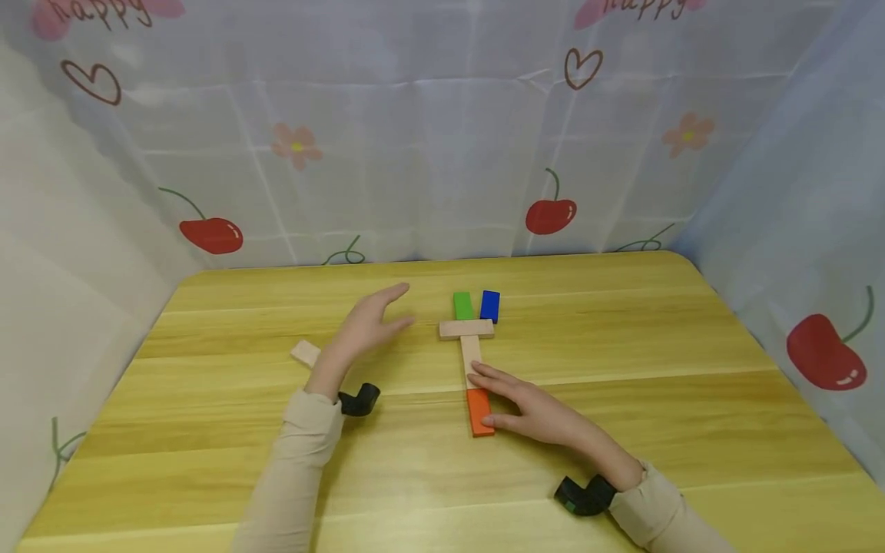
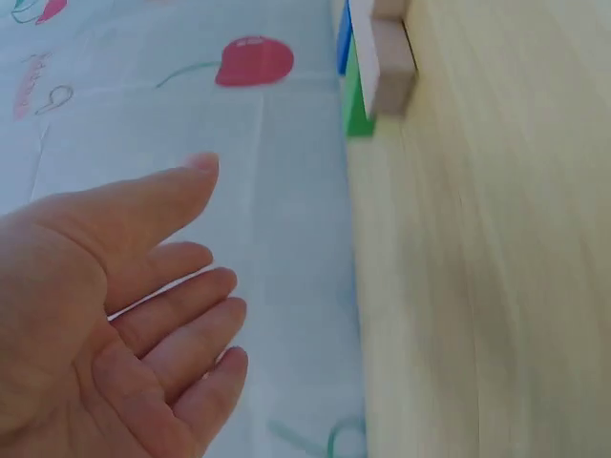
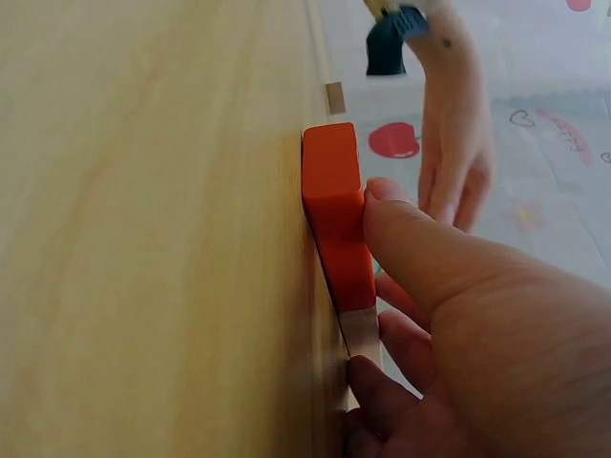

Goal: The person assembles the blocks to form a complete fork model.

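On the table, an orange block [image 1: 478, 407] lies end to end with a plain wooden block [image 1: 470, 353], and a second plain block [image 1: 452, 330] lies crosswise at the far end. Beyond it are a green block [image 1: 462, 305] and a blue block [image 1: 490, 304], slightly apart. My right hand [image 1: 542, 415] rests its thumb against the orange block and its fingertips by the lengthwise plain block, without curling round them. My left hand [image 1: 366, 326] hovers left of the blocks, holding nothing, its fingers relaxed and apart from the thumb in the left wrist view.
A loose plain wooden block [image 1: 304, 352] lies at the left, partly hidden behind the left wrist. The wooden table [image 1: 622, 322] ends at a hanging white curtain [image 1: 415, 153] with cherries and flowers. Dark camera mounts sit at both wrists.
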Motion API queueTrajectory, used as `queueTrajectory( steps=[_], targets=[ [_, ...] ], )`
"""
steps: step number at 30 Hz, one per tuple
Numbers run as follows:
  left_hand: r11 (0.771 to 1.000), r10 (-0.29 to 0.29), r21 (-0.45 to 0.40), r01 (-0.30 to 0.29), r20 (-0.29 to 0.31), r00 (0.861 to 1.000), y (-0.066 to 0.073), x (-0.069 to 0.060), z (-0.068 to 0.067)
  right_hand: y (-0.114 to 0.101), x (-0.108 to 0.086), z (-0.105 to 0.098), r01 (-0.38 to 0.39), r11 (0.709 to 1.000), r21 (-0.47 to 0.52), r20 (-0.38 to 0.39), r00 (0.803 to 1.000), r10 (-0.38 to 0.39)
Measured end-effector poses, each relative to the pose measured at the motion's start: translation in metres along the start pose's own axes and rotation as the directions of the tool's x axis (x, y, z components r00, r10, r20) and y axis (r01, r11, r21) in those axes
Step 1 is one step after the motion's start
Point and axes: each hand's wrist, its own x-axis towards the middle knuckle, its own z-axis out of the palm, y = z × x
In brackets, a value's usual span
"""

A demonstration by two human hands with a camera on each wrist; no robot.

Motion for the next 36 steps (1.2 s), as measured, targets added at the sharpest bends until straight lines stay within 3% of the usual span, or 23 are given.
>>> queueTrajectory(
  steps=[3,7,11,15,20,22,28,36],
  targets=[
    [0.997,-0.061,0.041,0.063,-0.040,0.997,-0.014,-0.029,-0.019,0.000,0.000,0.000,0.002,1.000,-0.002,0.003,1.000,-0.002],
    [0.988,-0.152,0.024,0.154,-0.064,0.986,-0.046,-0.064,-0.043,0.000,-0.001,0.000,0.005,1.000,0.005,-0.002,1.000,-0.005],
    [0.978,-0.204,-0.044,0.203,-0.029,0.979,-0.076,-0.092,-0.060,0.000,-0.002,-0.001,0.011,1.000,-0.002,-0.008,1.000,-0.011],
    [0.975,-0.200,-0.099,0.200,0.009,0.980,-0.095,-0.109,-0.068,0.001,-0.001,-0.002,0.011,1.000,-0.008,-0.005,1.000,-0.011],
    [0.973,-0.173,-0.146,0.178,0.047,0.984,-0.105,-0.112,-0.063,0.001,-0.002,-0.002,0.010,1.000,-0.001,-0.009,1.000,-0.010],
    [0.975,-0.178,-0.129,0.183,0.053,0.983,-0.105,-0.111,-0.058,0.000,-0.002,-0.002,0.013,1.000,-0.001,-0.008,1.000,-0.013],
    [0.980,-0.198,-0.008,0.198,-0.007,0.980,-0.096,-0.107,-0.045,0.001,0.000,0.000,0.013,1.000,-0.003,0.001,1.000,-0.013],
    [0.983,-0.182,-0.011,0.181,-0.031,0.983,-0.094,-0.105,-0.041,0.001,0.000,0.001,0.012,1.000,-0.003,0.003,1.000,-0.012]
  ],
)
